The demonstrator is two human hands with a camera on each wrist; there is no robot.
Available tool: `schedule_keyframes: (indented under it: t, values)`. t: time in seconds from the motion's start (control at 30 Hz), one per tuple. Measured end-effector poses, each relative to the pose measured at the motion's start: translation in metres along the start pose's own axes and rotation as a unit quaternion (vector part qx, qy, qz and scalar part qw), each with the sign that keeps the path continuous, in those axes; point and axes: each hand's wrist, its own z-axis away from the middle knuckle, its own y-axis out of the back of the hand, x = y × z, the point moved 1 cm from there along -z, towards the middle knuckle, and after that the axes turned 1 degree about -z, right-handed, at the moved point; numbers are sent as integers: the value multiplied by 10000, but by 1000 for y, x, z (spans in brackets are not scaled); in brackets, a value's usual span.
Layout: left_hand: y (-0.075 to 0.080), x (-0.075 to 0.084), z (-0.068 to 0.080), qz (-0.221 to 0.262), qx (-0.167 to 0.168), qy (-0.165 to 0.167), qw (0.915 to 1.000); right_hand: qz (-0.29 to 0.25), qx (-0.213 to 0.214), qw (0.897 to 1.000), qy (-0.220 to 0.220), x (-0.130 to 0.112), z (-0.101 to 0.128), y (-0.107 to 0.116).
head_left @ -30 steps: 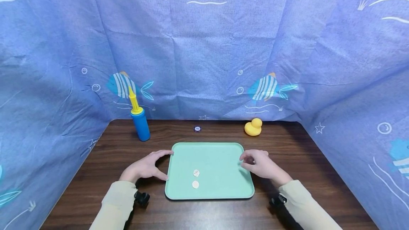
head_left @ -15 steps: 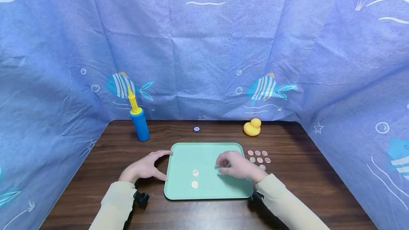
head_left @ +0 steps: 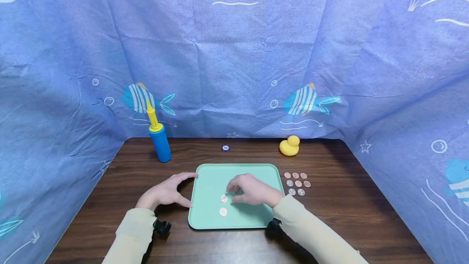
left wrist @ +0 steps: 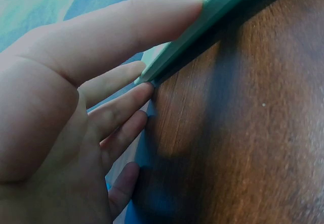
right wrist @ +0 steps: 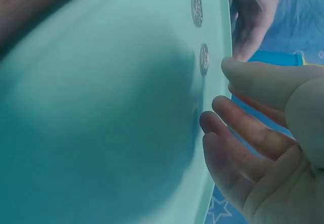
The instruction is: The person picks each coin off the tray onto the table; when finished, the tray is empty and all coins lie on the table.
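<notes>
On the teal tray lie two coins; eight more beside it; right hand hovers, its grip unclear; left hand spread, holding the edge.

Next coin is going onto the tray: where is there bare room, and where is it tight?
The tray is bare along its far strip and its right near part beside the right hand. It is tight left of centre, where two coins lie by the fingertips. The left hand touches the left rim.
</notes>
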Motion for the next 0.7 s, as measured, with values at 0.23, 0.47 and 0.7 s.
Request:
schedule_keyframes:
  t: [0.23,0.47,0.7]
  values:
    - [0,0,1,19,-13,11,10000,58,-130,9999,87,-5,-12,-10]
    - [0,0,1,60,-24,-17,10000,16,-229,9996,133,-9,-15,-15]
    - [0,1,1,63,-22,-60,10000,110,-232,9996,69,-12,-17,-17]
